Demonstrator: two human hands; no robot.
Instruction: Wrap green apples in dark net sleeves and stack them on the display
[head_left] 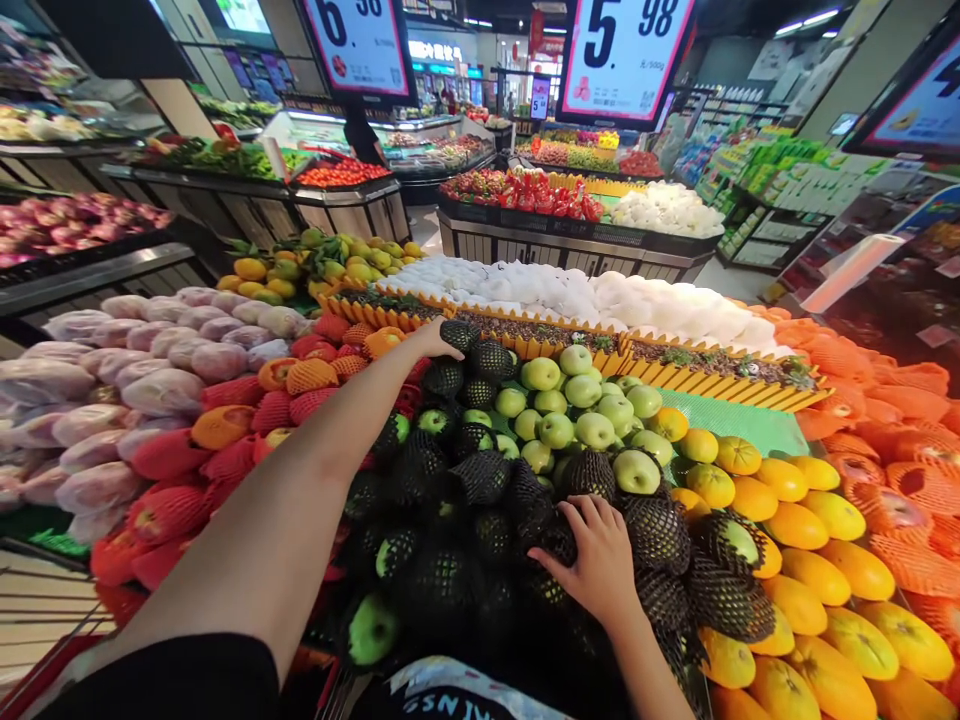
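My left hand [444, 342] reaches far across the display. Its fingers are closed around a green apple in a black foam net [460, 336] at the back of the pile. Nearer to me, my right hand [600, 560] rests on the heap with fingers and thumb spread. A dark netted apple [553, 540] lies beside its thumb and index finger, and another netted apple [656, 530] sits to its right. Beyond that hand are bare green apples [595, 430]. One large green apple [373, 628] shows at the near left of the black-netted heap.
Oranges [814, 575] lie to the right, with orange-netted fruit [911, 470] beyond. On the left are red-netted fruit [169, 505] and plastic-wrapped fruit [97, 485]. A low yellow fence [705, 378] borders white-wrapped produce [570, 295] behind. Price screens [626, 60] hang overhead.
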